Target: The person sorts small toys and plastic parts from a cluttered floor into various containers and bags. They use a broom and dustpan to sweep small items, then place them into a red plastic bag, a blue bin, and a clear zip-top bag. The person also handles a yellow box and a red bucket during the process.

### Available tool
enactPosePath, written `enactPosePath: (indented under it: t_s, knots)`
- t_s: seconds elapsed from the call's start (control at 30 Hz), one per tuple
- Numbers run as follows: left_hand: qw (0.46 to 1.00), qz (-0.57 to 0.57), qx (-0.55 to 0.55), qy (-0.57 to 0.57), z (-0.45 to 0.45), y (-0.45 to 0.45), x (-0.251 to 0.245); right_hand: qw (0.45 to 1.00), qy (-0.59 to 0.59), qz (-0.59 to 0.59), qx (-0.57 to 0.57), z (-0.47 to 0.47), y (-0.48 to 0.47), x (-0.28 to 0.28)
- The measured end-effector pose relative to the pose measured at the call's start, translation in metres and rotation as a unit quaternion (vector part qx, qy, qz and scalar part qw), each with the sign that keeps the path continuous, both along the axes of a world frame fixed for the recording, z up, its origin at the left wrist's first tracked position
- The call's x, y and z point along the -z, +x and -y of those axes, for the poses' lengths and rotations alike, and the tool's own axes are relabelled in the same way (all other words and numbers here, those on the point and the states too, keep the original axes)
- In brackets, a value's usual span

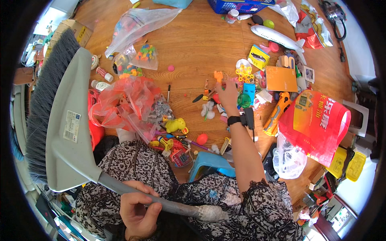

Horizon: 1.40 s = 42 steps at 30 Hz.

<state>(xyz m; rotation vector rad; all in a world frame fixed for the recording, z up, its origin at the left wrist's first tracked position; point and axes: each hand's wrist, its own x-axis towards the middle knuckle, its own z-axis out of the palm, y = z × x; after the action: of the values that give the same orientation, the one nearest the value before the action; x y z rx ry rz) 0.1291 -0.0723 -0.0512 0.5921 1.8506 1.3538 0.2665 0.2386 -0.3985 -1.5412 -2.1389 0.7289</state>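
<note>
My left hand [140, 208] grips the grey handle of a broom [71, 126] with dark bristles; its head slants up the left side. The handle's stub end is wrapped in pale material and lies over my patterned clothing. My right hand [227, 93], with a black band at the wrist, reaches down into small items on the wooden floor. Its curled fingers are at an orange toy piece [218, 76]; whether they pinch it is unclear. Close by are yellow linked rings [244, 74], a green round piece [244, 100], a blue plastic piece [248, 92] and white fluff [208, 110].
Left of centre lie a red plastic bag [126, 102] and bags of colourful pieces [147, 54]. A blue stool [211, 164] stands before my lap. Rightward are an orange toy gun [277, 114], a red printed bag [313, 123] and a toy airplane [276, 36]. A blue basket [229, 7] is farther off.
</note>
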Motion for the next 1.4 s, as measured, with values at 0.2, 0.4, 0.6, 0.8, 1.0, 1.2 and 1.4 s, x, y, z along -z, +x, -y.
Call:
enactPosePath:
  t_s: [0.2, 0.4, 0.6, 0.8, 1.0, 1.2, 1.4]
  knots:
    - [1.0, 0.014, -0.003, 0.007, 0.0, 0.002, 0.001, 0.52, -0.562, -0.638, 0.087, 0.011, 0.024, -0.053]
    - [1.0, 0.015, 0.013, 0.007, 0.002, 0.001, 0.0, 0.471, -0.575, -0.668, 0.034, 0.044, 0.028, -0.068]
    - [1.0, 0.01, 0.021, 0.003, 0.002, 0.004, 0.001, 0.438, -0.599, -0.67, 0.016, 0.073, 0.028, -0.059]
    - [1.0, 0.015, 0.021, -0.004, 0.001, 0.005, 0.001, 0.558, -0.583, -0.59, 0.027, 0.084, 0.027, -0.059]
    - [0.999, 0.026, 0.028, -0.004, -0.001, 0.006, 0.001, 0.801, -0.485, -0.351, 0.012, 0.098, 0.025, -0.044]
    - [0.999, 0.04, 0.021, -0.014, -0.004, 0.007, 0.001, 0.872, -0.332, 0.011, -0.36, 0.143, 0.02, -0.01]
    - [0.999, 0.035, 0.02, -0.019, -0.005, 0.009, 0.001, 0.83, -0.323, 0.116, -0.439, 0.19, 0.004, -0.014]
